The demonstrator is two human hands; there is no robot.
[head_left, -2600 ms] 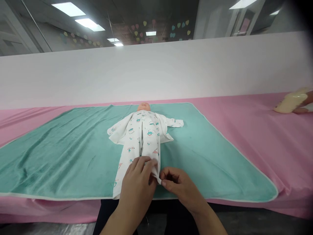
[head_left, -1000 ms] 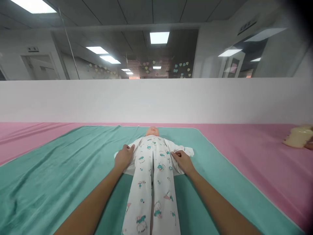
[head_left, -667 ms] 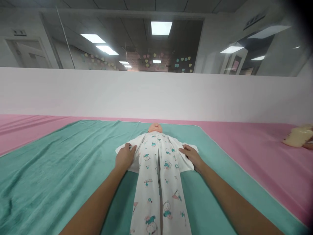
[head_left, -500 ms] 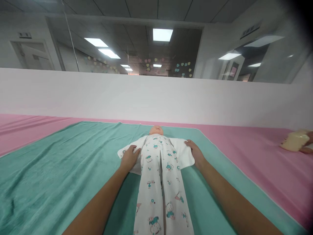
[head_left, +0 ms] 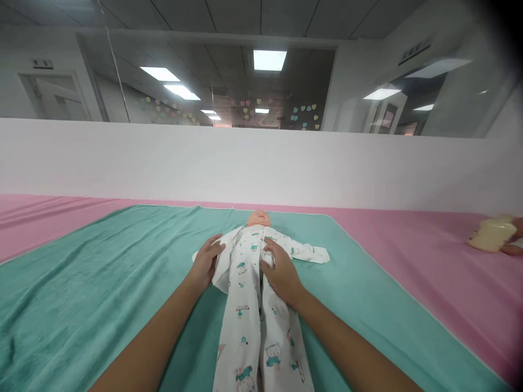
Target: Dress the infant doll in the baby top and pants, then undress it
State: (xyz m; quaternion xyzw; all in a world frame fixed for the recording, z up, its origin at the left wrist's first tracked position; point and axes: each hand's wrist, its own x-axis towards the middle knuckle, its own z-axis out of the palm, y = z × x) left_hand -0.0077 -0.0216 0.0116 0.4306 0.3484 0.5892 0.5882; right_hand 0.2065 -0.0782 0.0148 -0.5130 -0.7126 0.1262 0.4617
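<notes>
A baby doll (head_left: 258,219) lies on its back, its head at the far end. Over it is a white baby outfit (head_left: 244,310) printed with small animals, its two long lower parts reaching toward me with a gap between them. My left hand (head_left: 207,261) pinches the edge of a plain white flap (head_left: 223,269) at the outfit's left side. On the doll's chest, my right hand (head_left: 281,272) is closed on the cloth near the middle. A printed sleeve (head_left: 310,252) lies stretched out to the right. The doll's body and limbs are hidden under cloth.
A teal blanket (head_left: 134,283) spreads beneath the doll, over a pink cover (head_left: 412,239). Another person's hand (head_left: 515,237) holds a pale yellow object (head_left: 490,235) at the far right. Behind stands a low white wall (head_left: 261,163) with glass above.
My right hand has moved left to the chest, folding the right white flap inward, so the printed right sleeve now shows. My left hand has shifted slightly left and raised the left flap's edge.
</notes>
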